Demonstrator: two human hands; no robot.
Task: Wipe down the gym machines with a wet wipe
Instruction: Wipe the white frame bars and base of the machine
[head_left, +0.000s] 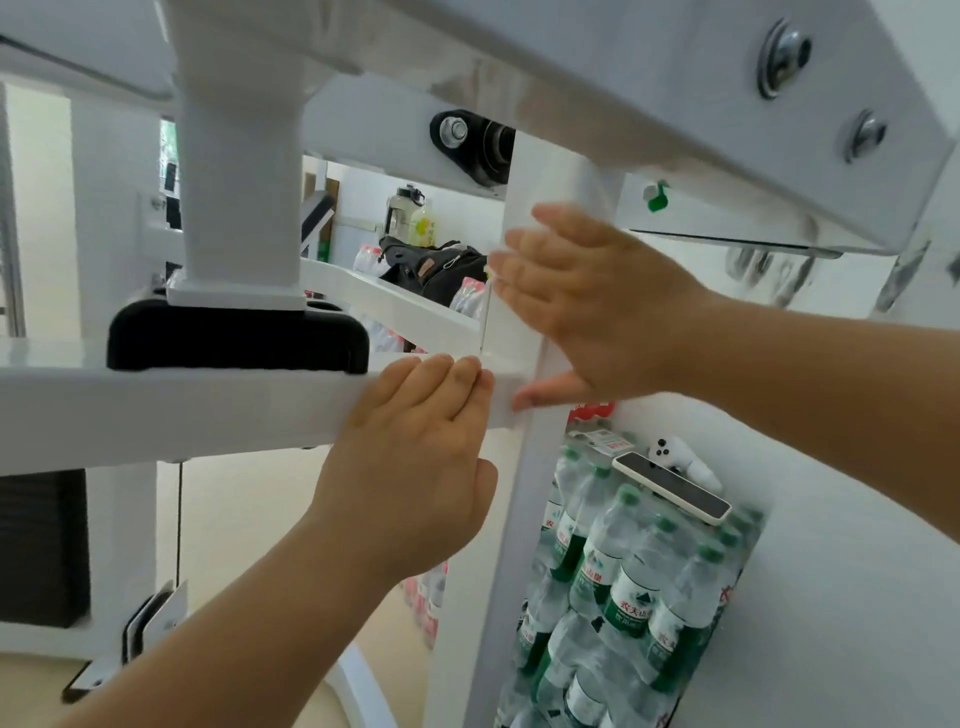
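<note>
Two bare forearms reach in from the lower edge and the right. Left hand (415, 441): fingers (447, 374) bent over the top edge of the horizontal bar (182, 410) of the white gym machine, thumb under it, holding the bar just left of its joint with the vertical post (519, 519). Right hand (597, 296): fingers straight and together, palm flat against the post above the joint, thumb stretched out below. Wet wipe (496, 291): thin white sheet pressed between the right fingers and the post, only its edge showing past the fingertips; white on white, so its full extent cannot be told. Black pad (234, 332): seated on the bar beneath a white column (239, 182). Bracket plate (727, 104), upper right, with two chrome bolts (784, 57). Black weight stack (41, 545), lower left. Shrink-wrapped pack of green-capped water bottles (623, 571) beyond the post, a phone (670, 486) lying on it beside a small white device (675, 457). Black bag (436, 270) and clear jug (405, 208) in the background.
</note>
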